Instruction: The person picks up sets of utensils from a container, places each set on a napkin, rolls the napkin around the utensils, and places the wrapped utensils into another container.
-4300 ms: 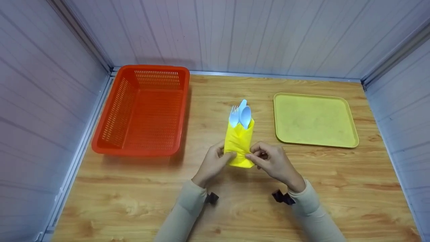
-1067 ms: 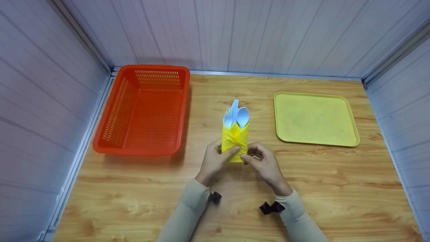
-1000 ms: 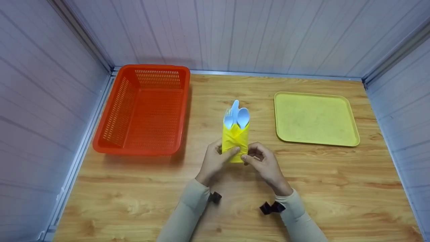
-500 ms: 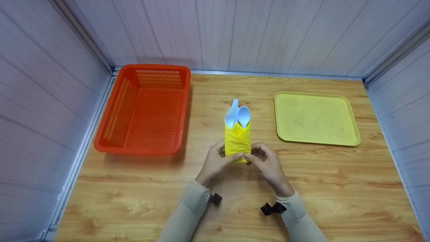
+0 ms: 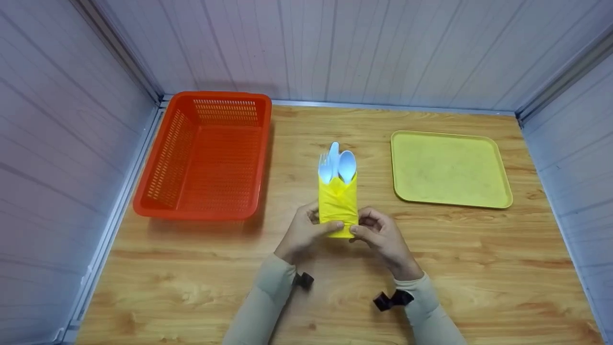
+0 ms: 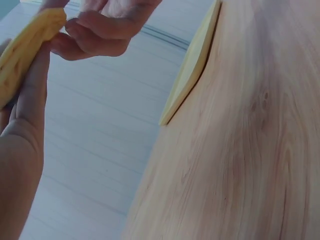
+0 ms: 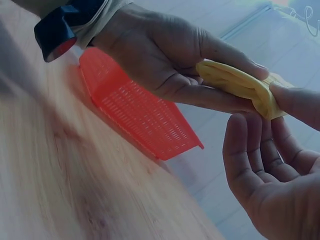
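Observation:
A yellow napkin pouch (image 5: 338,201) holds a pale blue plastic fork (image 5: 325,168), knife (image 5: 334,155) and spoon (image 5: 347,165), whose heads stick out of its far end. My left hand (image 5: 304,232) grips the pouch from its left side, thumb across the lower front and fingers behind. With thumb and fingers my right hand (image 5: 382,237) pinches the lower right corner. Both wrist views show the pouch's folded bottom end (image 7: 240,82) held above the table. The handles are hidden inside the napkin.
A red perforated basket (image 5: 201,215) stands at the back left with nothing in it. To the back right lies a yellow tray (image 5: 450,170), bare on top. Pale panel walls enclose the wooden table (image 5: 191,282) at the back and both sides.
Over the last second the pouch has shifted slightly nearer to me, and my left thumb has slid down its front. The right hand has moved slightly with the corner. Basket and tray stay put.

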`<state>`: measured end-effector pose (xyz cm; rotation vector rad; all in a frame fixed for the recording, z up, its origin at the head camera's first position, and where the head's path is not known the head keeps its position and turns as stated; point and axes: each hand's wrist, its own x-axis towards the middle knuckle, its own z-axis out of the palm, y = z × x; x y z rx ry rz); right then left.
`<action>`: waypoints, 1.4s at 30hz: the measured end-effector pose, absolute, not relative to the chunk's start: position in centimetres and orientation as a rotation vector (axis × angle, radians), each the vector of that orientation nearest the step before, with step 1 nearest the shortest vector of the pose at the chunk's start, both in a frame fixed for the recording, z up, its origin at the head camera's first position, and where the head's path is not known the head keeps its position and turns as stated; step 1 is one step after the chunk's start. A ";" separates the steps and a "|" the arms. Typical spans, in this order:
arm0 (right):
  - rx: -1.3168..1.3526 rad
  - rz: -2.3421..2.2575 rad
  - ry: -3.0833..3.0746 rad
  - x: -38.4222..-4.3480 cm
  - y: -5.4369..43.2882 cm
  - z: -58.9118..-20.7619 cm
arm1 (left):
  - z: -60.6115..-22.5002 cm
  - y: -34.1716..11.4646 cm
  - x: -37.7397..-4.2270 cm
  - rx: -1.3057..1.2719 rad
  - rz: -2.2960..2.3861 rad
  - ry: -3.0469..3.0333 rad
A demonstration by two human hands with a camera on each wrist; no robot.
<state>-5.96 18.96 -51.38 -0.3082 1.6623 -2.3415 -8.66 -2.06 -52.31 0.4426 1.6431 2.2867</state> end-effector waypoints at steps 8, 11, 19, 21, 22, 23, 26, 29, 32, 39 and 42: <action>-0.319 -2.381 1.683 -5.9 18.9 -51.5 | -52.0 -1.8 -8.8 0.466 2.272 1.659; -0.328 -2.369 1.782 -5.8 18.9 -51.6 | -51.9 -1.8 -8.9 0.476 2.260 1.687; -0.411 -2.371 1.873 -5.9 18.8 -51.7 | -51.9 -1.8 -9.1 0.518 2.233 1.682; -0.442 -2.387 1.848 -5.9 18.8 -51.7 | -51.9 -1.7 -9.1 0.528 2.250 1.670; -0.451 -2.392 1.842 -5.9 18.8 -51.7 | -51.9 -1.7 -9.0 0.531 2.259 1.667; -0.461 -2.394 1.842 -5.9 18.8 -51.8 | -51.9 -1.6 -9.0 0.529 2.268 1.669; -0.466 -2.393 1.861 -5.9 18.8 -51.8 | -51.7 -1.4 -8.9 0.509 2.279 1.683; -0.438 -2.378 1.898 -5.9 18.8 -51.8 | -51.4 -1.1 -8.7 0.461 2.272 1.718; -0.418 -2.373 1.913 -5.9 18.9 -51.8 | -51.2 -0.8 -8.7 0.430 2.262 1.754; -0.405 -2.352 1.955 -6.0 18.8 -51.8 | -51.0 -0.7 -8.6 0.390 2.295 1.799; -0.377 -2.345 1.971 -6.1 18.8 -51.7 | -51.2 -0.8 -8.6 0.415 2.320 1.786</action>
